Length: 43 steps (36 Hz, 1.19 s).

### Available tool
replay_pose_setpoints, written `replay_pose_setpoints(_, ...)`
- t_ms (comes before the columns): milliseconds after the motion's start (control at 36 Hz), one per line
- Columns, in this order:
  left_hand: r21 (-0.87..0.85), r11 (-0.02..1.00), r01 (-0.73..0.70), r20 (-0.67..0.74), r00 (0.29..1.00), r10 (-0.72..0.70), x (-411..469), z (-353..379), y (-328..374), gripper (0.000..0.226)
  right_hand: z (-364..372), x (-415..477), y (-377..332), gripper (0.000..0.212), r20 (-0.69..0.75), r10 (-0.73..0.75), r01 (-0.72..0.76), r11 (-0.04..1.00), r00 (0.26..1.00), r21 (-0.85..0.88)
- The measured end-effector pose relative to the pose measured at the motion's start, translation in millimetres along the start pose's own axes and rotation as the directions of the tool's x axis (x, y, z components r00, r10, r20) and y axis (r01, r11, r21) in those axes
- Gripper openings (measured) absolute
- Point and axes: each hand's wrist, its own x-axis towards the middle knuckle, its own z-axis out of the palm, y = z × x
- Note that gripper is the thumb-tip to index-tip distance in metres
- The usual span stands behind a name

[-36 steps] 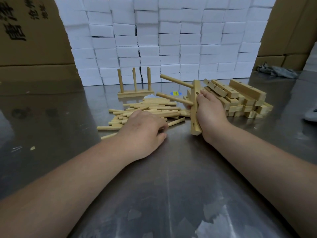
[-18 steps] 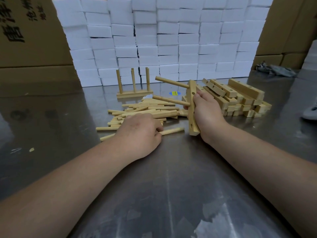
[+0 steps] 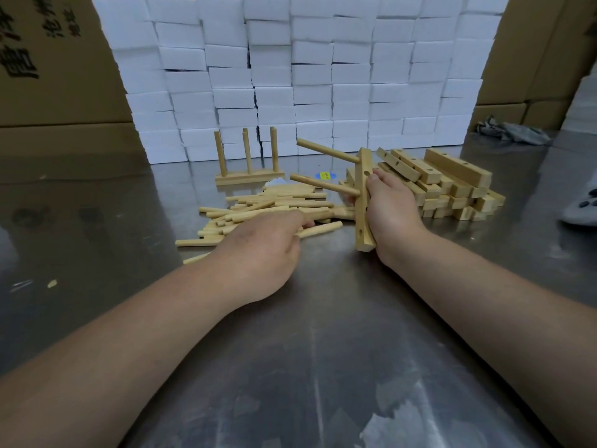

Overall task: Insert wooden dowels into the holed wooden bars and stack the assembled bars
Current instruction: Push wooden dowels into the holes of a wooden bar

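Backdrop: wall of white foam blocks, laid brick-style, top out of frame. A dark vertical gap runs down it left of centre.
Left of the wall: brown cardboard cartons with black printed characters, partly cut off.
Right of the wall: more brown cartons, plain.
In front of the wall: scuffed steel tabletop that reflects blocks and cartons, pale worn patches at the near edge.
Small yellow sticker on the steel just before the wall's middle.
Crumpled grey cloth beside the wall's lower right corner.
Grey-white object further right, cut by the frame, can't identify.
Pale chip well left of the wall.
Light is even and diffuse.
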Motion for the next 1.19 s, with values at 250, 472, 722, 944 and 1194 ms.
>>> replay_pose_setpoints(250, -0.077, 0.993, -0.093, -0.053, 0.995, 0.089, -3, 0, 5, 0.018, 1, -5, 0, 0.034, 0.037, -0.043, 0.046, 0.997, 0.998, -0.064)
replay_pose_setpoints(472, -0.064, 0.991, -0.120, -0.083, 0.990, 0.114, -3, 2, 4, 0.024, 4, -10, -2, 0.035, 0.087, -0.068, 0.077, 0.992, 0.994, -0.104)
replay_pose_setpoints(722, -0.087, 0.985, -0.152, -0.102, 0.984, 0.143, -6, 0, 6, 0.026, 5, -11, -1, 0.035, 0.108, -0.075, 0.080, 0.996, 0.991, -0.043)
replay_pose_setpoints(944, -0.007, 0.979, -0.203, -0.138, 0.970, 0.200, -4, 0, 5, 0.024, 7, -19, -6, 0.021, 0.211, -0.059, 0.036, 0.993, 0.976, 0.111)
replay_pose_setpoints(1194, -0.077, 0.975, -0.211, -0.131, 0.971, 0.200, -7, 0, 6, 0.020, 5, -24, -9, 0.034, 0.238, -0.118, 0.095, 0.990, 0.964, 0.107)
